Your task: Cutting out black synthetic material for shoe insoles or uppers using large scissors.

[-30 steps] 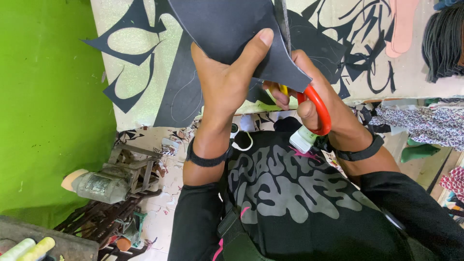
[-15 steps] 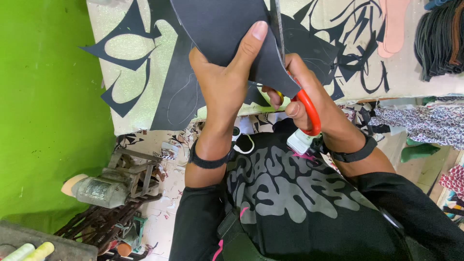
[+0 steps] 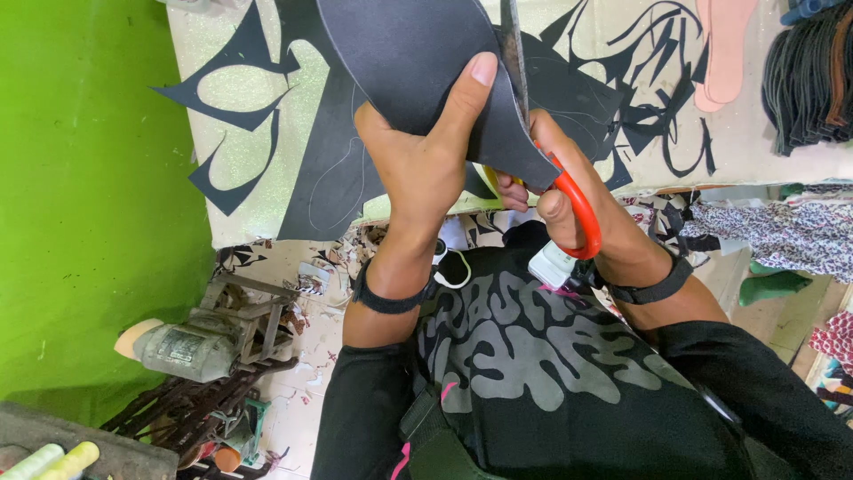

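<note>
My left hand (image 3: pixel 422 169) grips a dark grey sole-shaped foam piece (image 3: pixel 418 62), thumb pressed on its face near the right edge. In my right hand (image 3: pixel 569 191) are scissors with red handles (image 3: pixel 582 213); their blade (image 3: pixel 513 53) runs up along the right edge of the foam piece. Both wrists wear black bands. Behind the hands lies a pale glittery sheet (image 3: pixel 267 107) with black foam offcuts (image 3: pixel 338 178) on it.
A green wall (image 3: pixel 89 178) fills the left. A small motor on a metal frame (image 3: pixel 191 342) sits low left, with thread spools (image 3: pixel 53 462) at the bottom corner. Pink soles (image 3: pixel 724 53) and dark straps (image 3: pixel 809 80) lie at top right; patterned cloth (image 3: pixel 782 236) is at right.
The foam piece and both hands sit higher and nearer the top of the view. The scissor blade has moved further up along the piece's right edge.
</note>
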